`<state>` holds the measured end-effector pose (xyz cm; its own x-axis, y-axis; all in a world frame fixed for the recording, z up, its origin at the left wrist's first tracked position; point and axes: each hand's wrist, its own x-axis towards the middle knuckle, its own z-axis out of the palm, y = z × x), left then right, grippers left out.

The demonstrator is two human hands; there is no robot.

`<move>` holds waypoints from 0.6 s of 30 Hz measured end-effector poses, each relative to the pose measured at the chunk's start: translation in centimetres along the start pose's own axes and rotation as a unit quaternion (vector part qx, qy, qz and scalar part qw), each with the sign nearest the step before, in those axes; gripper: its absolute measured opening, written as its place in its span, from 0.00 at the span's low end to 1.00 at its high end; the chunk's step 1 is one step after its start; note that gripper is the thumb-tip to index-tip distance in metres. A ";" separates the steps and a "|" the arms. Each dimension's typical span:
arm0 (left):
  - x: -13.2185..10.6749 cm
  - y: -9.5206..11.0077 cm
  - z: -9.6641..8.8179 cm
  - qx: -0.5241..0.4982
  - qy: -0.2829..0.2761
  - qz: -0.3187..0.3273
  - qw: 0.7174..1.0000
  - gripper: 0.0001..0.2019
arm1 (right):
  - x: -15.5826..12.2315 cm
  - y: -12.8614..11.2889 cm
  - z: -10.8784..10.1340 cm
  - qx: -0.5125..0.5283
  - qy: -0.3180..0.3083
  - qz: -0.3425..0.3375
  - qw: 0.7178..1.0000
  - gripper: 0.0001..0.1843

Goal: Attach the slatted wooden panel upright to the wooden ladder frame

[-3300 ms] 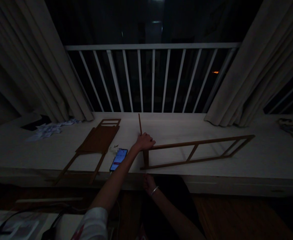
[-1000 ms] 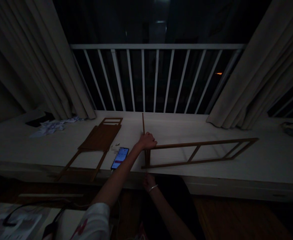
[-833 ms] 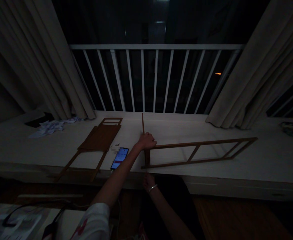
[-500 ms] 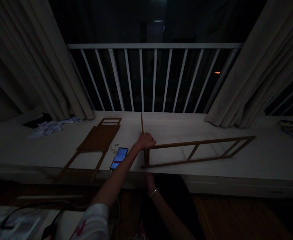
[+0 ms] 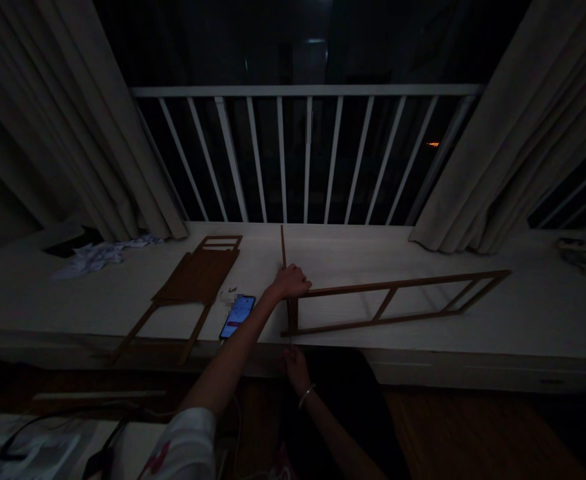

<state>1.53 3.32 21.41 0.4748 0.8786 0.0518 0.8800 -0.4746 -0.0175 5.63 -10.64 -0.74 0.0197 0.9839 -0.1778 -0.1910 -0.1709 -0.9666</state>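
Note:
A brown wooden frame with crossbars lies on the white sill, its near end at the sill's front edge. My left hand is closed around the upper corner of that end, where a thin wooden bar extends away toward the window. Just below the frame's lower corner is my right hand, a bracelet on its wrist. Its fingers are pinched together, and a thin thing seems to stick up from them toward the frame; darkness hides what it is. A lit phone lies beside my left forearm, with small pieces above it.
A second wooden piece with a solid panel lies left on the sill. Crumpled white papers are farther left. White railings and curtains stand behind. A white surface with cables is at lower left.
My right hand has moved slightly down and left from the frame's lower corner, showing more of its fingers. My left hand and the frame stay in place.

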 end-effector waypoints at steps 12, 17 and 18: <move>-0.2 0.0 -0.3 -0.012 -0.001 -0.001 1.000 0.19 | -0.5 0.5 -0.9 -0.116 0.025 -0.034 0.992 0.22; -0.2 0.1 -0.3 -0.015 -0.010 -0.006 1.000 0.19 | -0.6 -0.2 -0.5 -0.086 0.047 0.007 0.995 0.24; -0.2 0.1 -0.2 -0.013 -0.011 -0.008 1.000 0.19 | -0.5 -0.3 -0.5 -0.057 0.049 0.027 0.997 0.23</move>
<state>1.51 3.12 21.64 0.4617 0.8865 0.0305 0.8867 -0.4622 0.0099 6.17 -11.13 -0.46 0.1098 0.9642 -0.2413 -0.0821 -0.2331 -0.9690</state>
